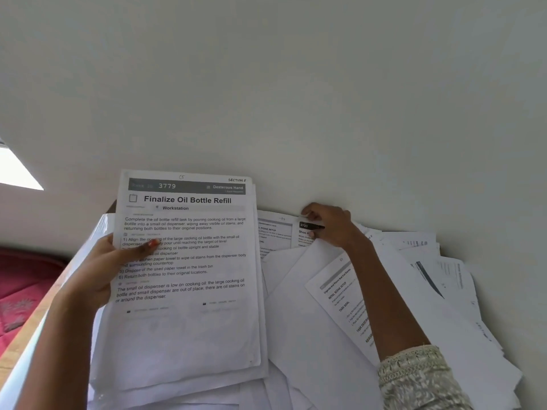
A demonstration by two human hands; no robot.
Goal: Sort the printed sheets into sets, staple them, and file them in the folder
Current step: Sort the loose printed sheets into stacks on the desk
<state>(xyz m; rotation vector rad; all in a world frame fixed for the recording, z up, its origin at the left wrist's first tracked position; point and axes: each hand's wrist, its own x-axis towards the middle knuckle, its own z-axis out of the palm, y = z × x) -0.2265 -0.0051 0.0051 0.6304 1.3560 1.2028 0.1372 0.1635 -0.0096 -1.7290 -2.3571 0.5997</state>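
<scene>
By the wall (296,84), a sheet (302,234) is pinched in the right hand (328,224); its heading should be matched to the stack (189,321) gripped in the left hand (97,270).

Soft daylight, perhaps from bright patch (16,170) left; edges warped.

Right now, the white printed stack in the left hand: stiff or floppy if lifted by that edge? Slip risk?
Probably sags only a little: the thin stack of white printed sheets looks flat with the left hand gripping only its left edge. Sheets may well fan or slide apart, since offset edges show and no staple is visible.
</scene>
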